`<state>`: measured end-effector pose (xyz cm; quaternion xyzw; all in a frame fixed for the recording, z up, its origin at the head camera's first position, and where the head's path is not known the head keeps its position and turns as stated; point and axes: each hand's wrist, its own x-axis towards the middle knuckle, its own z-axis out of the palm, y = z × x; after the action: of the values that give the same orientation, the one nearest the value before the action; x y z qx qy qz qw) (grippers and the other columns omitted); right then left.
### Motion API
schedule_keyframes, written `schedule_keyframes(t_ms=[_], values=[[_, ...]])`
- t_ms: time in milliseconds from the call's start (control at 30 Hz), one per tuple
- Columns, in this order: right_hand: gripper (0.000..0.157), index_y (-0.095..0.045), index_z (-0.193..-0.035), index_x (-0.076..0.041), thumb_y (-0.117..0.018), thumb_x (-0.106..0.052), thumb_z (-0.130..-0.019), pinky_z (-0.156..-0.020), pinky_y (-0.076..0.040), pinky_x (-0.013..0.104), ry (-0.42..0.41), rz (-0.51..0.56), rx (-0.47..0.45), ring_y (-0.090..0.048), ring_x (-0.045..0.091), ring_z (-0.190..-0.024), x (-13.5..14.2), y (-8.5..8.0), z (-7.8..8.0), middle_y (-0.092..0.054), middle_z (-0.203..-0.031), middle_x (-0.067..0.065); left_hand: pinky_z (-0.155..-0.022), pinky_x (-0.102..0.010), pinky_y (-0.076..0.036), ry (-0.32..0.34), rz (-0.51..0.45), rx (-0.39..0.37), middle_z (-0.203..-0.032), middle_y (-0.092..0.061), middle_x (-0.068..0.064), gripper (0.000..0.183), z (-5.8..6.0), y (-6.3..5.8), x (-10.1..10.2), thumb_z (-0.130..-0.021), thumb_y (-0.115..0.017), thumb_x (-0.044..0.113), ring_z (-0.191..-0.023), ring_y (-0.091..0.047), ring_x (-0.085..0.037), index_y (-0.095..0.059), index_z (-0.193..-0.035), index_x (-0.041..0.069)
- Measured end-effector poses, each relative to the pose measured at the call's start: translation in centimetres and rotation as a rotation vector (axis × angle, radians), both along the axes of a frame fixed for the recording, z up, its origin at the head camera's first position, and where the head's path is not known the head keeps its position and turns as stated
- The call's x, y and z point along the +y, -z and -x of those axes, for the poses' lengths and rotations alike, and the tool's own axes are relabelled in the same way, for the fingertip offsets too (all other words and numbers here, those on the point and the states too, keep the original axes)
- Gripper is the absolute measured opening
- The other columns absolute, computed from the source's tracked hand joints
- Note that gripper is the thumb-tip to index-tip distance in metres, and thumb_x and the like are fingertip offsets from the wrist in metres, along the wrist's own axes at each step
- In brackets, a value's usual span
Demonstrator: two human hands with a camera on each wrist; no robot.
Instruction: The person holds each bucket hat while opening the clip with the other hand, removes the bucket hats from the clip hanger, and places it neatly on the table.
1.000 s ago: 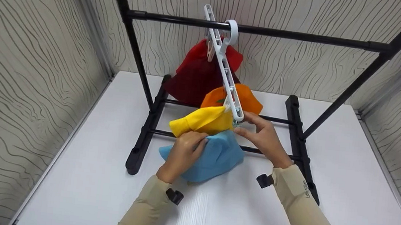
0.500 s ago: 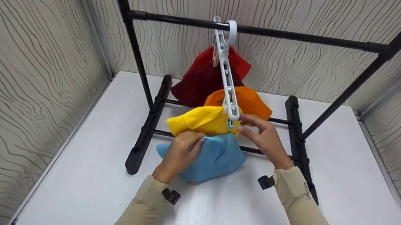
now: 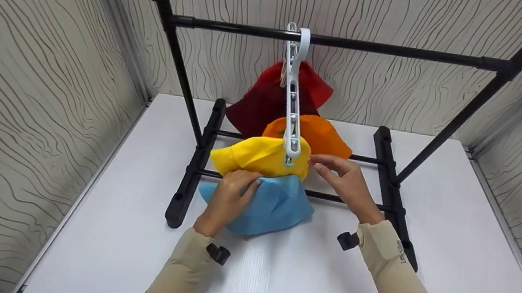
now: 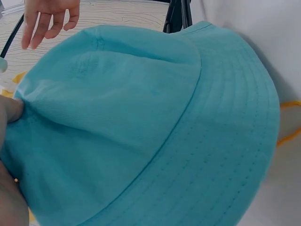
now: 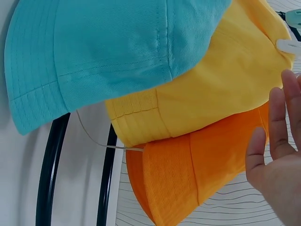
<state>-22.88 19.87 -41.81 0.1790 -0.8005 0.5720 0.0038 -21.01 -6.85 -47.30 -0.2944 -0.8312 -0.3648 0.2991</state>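
My left hand (image 3: 229, 196) pinches the crown of a light blue bucket hat (image 3: 278, 209), which hangs brim down in front of the rack. In the left wrist view the blue hat (image 4: 122, 103) fills most of the frame, and the thumb presses into its cloth. My right hand (image 3: 349, 185) holds nothing. Its fingers are extended beside a yellow bucket hat (image 3: 253, 155) and the near end of a white clip hanger (image 3: 293, 101). A pale green clip (image 3: 289, 160) dangles from that end. The right wrist view shows a white clip (image 5: 289, 46) on the yellow hat.
The hanger hooks over the bar (image 3: 397, 50) of a black rack. Behind the yellow hat hang an orange hat (image 3: 322, 136), a dark red hat (image 3: 264, 110) and a red one (image 3: 316, 84). A white table (image 3: 102, 227) meets wood-grain-patterned walls.
The hanger's near end has swung left, away from my right fingers, and the hats at its far end shifted right. My left hand and the blue hat moved slightly left.
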Motion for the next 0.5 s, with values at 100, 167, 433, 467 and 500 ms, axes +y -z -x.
schedule_keyframes(t_ms=[100,167,433,467,500], values=[[0.033,-0.062,-0.114,-0.011,-0.059,-0.030,-0.087,-0.089,-0.045,0.024,0.000,0.016,-0.002,-0.055,0.024,-0.105,0.0,0.1,0.0,-0.062,-0.112,0.004,-0.083,-0.026,-0.047,-0.001,0.005,0.011,-0.092,-0.066,0.000,0.016,0.1,-0.1,-0.4,-0.088,-0.059,0.015,-0.086,-0.059,-0.012,-0.067,-0.099,0.007],[0.033,-0.062,-0.115,-0.010,-0.058,-0.029,-0.088,-0.089,-0.045,0.023,-0.009,0.029,-0.005,-0.055,0.026,-0.106,0.0,0.2,0.1,-0.061,-0.113,0.008,-0.082,-0.027,-0.047,-0.002,0.007,0.030,-0.091,-0.066,-0.001,0.015,0.3,-0.2,-0.7,-0.088,-0.059,0.014,-0.085,-0.059,-0.013,-0.067,-0.098,0.007],[0.039,-0.057,-0.120,-0.005,-0.058,-0.028,-0.088,-0.091,-0.044,0.023,-0.038,0.091,-0.040,-0.057,0.019,-0.105,-0.1,0.4,0.0,-0.059,-0.114,0.013,-0.082,-0.028,-0.047,-0.042,0.018,0.027,-0.090,-0.067,-0.001,0.015,0.4,-0.8,-1.8,-0.087,-0.060,0.015,-0.084,-0.059,-0.013,-0.068,-0.098,0.007],[0.039,-0.058,-0.119,-0.006,-0.058,-0.028,-0.087,-0.091,-0.044,0.023,-0.034,0.097,-0.049,-0.057,0.019,-0.105,0.0,0.4,0.0,-0.060,-0.113,0.011,-0.083,-0.029,-0.047,-0.047,0.020,0.019,-0.091,-0.067,-0.001,0.016,0.3,-0.9,-2.0,-0.088,-0.059,0.016,-0.084,-0.059,-0.013,-0.067,-0.098,0.007],[0.039,-0.058,-0.118,-0.007,-0.059,-0.029,-0.087,-0.091,-0.044,0.023,-0.030,0.100,-0.058,-0.057,0.018,-0.105,-0.1,0.5,0.0,-0.060,-0.112,0.009,-0.083,-0.029,-0.047,-0.052,0.021,0.010,-0.091,-0.067,-0.001,0.016,0.3,-0.9,-2.1,-0.088,-0.059,0.016,-0.084,-0.059,-0.013,-0.067,-0.098,0.007]])
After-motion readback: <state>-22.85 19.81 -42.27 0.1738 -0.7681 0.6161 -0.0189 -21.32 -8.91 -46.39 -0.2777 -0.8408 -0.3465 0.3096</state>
